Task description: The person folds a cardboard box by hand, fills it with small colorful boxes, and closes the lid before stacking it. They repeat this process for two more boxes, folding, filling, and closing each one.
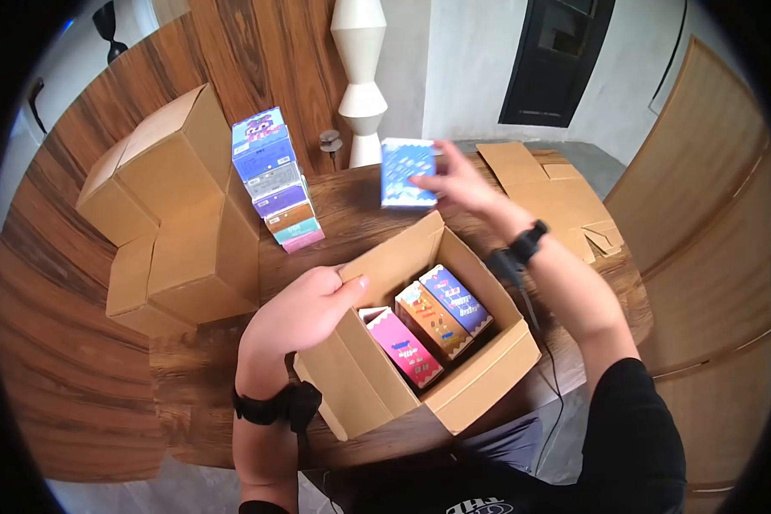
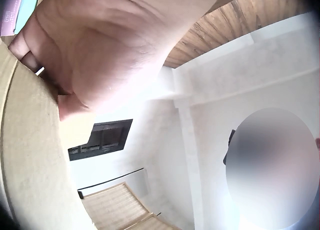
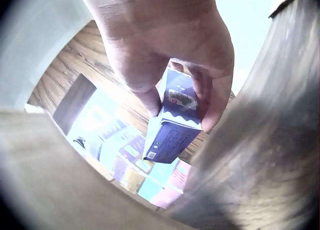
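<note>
My right hand point(image 1: 467, 184) grips a small blue box point(image 1: 405, 176) between thumb and fingers, above the table beyond the cardboard box point(image 1: 480, 377). The right wrist view shows the thumb on one side of this blue box point(image 3: 172, 132) and fingers on the other. My left hand point(image 1: 300, 304) holds the cardboard box at its left wall, with the thumb over the edge and the other fingers mostly hidden. Inside stand a pink box point(image 1: 405, 347), an orange-brown box point(image 1: 437, 321) and a dark blue box point(image 1: 458, 300), side by side.
A stack of several colourful small boxes point(image 1: 274, 180) stands left of the cardboard box. Larger closed cartons point(image 1: 167, 206) are piled at the far left. Flattened cardboard point(image 1: 557, 197) lies at the table's right. A black cable point(image 1: 557, 377) hangs over the table's near edge.
</note>
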Motion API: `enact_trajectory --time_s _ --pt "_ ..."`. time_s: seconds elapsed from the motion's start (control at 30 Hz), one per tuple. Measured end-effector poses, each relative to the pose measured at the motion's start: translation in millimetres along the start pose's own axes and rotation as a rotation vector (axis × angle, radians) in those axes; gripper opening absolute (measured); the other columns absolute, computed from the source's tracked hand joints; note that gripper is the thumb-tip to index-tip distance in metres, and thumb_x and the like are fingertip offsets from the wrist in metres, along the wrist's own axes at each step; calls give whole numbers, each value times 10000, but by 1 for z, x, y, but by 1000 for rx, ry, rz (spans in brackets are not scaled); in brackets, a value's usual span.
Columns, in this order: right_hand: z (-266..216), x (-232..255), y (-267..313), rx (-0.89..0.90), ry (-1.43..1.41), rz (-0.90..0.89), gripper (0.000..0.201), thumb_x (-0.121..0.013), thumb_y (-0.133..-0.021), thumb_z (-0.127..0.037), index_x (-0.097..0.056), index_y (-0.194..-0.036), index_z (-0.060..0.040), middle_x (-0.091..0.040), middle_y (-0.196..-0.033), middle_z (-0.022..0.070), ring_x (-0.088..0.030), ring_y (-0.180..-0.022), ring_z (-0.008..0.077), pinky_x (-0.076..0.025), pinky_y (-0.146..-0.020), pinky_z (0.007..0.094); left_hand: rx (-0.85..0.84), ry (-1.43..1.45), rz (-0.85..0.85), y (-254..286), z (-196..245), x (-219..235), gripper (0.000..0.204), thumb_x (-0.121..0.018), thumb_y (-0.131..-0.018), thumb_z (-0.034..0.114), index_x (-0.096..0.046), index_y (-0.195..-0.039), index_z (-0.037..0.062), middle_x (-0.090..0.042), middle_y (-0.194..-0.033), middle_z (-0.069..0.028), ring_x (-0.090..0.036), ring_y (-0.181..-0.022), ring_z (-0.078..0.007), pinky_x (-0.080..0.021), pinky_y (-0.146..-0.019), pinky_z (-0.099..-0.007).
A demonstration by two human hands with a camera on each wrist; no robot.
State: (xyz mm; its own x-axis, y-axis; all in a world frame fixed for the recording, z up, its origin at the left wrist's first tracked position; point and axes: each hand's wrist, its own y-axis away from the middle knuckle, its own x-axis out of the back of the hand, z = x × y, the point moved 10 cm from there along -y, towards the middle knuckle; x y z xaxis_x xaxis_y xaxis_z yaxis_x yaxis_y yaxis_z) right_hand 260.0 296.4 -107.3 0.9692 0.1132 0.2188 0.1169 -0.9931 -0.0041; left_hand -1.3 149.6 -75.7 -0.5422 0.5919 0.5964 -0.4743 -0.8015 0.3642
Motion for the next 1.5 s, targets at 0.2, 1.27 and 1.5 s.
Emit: enact_trajectory --time_s 0.2,1.27,1.5 --pt "-123 61 95 125 1 -154 880 -859 -982 -229 -356 -1698 -133 -705 -1335 131 -710 -1198 190 -607 -1004 353 -208 56 140 -13 4 4 471 -589 -1139 342 -659 -981 -96 -605 -770 -131 -557 -724 -185 -485 -695 -422" --pt "-70 11 129 360 439 17 342 -845 -880 -216 -700 -1130 -34 -765 -979 178 -754 -916 324 -587 -843 413 -147 -459 -174 53 38 -46 469 -822 -851 534 -819 -995 88 -797 -871 -106 -760 -812 -327 -582 -725 -399" --pt "-89 24 162 316 735 64 172 -720 -835 -60 -626 -974 -23 -739 -884 219 -726 -903 455 -562 -769 527 88 -561 -78 41 20 -40 200 -694 -870 286 -820 -817 141 -770 -786 -124 -755 -817 -364 -596 -744 -464"
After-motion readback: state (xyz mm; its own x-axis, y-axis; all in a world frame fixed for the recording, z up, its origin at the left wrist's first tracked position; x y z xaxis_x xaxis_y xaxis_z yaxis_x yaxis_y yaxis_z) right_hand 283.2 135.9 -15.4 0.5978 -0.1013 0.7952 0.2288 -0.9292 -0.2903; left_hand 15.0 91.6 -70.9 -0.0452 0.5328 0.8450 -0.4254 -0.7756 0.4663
